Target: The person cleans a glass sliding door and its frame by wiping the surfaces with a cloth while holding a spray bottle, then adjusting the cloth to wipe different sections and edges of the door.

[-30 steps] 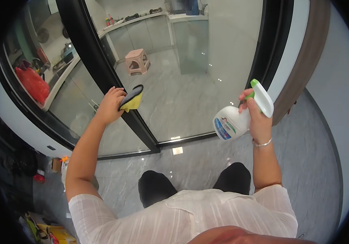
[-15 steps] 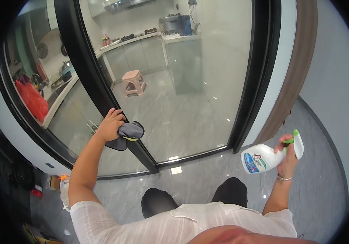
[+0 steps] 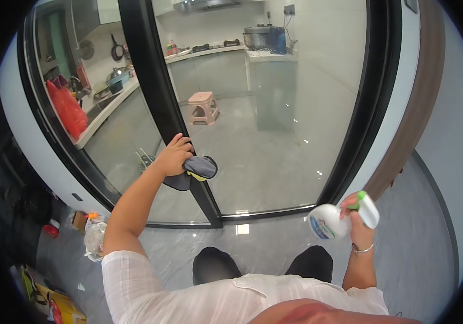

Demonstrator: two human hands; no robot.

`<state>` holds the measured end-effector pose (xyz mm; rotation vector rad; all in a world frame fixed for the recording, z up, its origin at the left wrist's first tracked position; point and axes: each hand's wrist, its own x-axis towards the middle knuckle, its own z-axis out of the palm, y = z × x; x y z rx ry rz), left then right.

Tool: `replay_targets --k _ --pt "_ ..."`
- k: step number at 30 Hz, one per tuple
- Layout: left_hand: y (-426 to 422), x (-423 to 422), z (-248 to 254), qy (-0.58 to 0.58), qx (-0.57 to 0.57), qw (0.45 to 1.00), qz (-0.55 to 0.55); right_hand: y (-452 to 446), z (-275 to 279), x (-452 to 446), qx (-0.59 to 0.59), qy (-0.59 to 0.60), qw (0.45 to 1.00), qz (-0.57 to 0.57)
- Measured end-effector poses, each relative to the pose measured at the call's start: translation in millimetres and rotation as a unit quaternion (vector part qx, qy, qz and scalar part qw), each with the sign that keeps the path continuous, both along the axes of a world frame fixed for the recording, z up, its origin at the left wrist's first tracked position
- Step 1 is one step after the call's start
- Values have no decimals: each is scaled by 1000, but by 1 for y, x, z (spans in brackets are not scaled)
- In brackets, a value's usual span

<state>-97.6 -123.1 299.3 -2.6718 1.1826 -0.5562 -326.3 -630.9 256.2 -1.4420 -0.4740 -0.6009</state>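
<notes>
My left hand point(image 3: 173, 157) presses against the black upright point(image 3: 161, 92) of a glass sliding door. A grey cleaning cloth point(image 3: 201, 168) with dark edging and a yellow underside is held in that hand, its ends sticking out on both sides. On the right, my right hand point(image 3: 360, 227) grips a white spray bottle point(image 3: 331, 222) by its neck. The bottle has a green and white trigger head point(image 3: 369, 209) and a blue and green label, and it tilts with its base toward the left. It is in front of the door's lower right corner, apart from the glass.
Through the glass panel point(image 3: 253, 162) a kitchen shows, with a pink stool point(image 3: 203, 108), a counter point(image 3: 210, 51) and a red bag point(image 3: 67, 110). A lidded bin with a clear bag point(image 3: 95, 237) stands by my left elbow. Boxes point(image 3: 61, 305) lie at lower left.
The view has shifted left, so the door appears farther right. The spray bottle has come in toward my body and turned slightly. My left hand still holds the cloth at the door upright.
</notes>
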Motion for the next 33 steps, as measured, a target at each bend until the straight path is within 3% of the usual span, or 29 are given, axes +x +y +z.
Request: replay_targets --k 4,7,10,14,17,24,27,33 --pt "-1 -4 2 8 16 1000 17 10 36 -5 25 -118 991 -59" --pt "-1 -1 1 7 14 1000 16 0 37 -12 -2 -130 990 -47" --pt "-2 -1 2 -1 15 1000 17 -15 24 -20 -41 -44 998 -15" --pt "-2 1 1 -16 -4 1000 -2 -33 -15 -32 -13 129 991 -42" --pt "-4 0 5 -7 -9 1000 -13 -55 -41 -45 -11 186 976 -113" --pt "-13 -8 8 -4 -3 1000 15 -76 -31 -55 106 39 958 -263" --pt "-12 -5 8 -4 -2 1000 14 -76 -39 -49 61 116 954 -270" --pt "-9 1 2 -15 -16 1000 -4 -84 -116 -10 -13 290 934 -209"
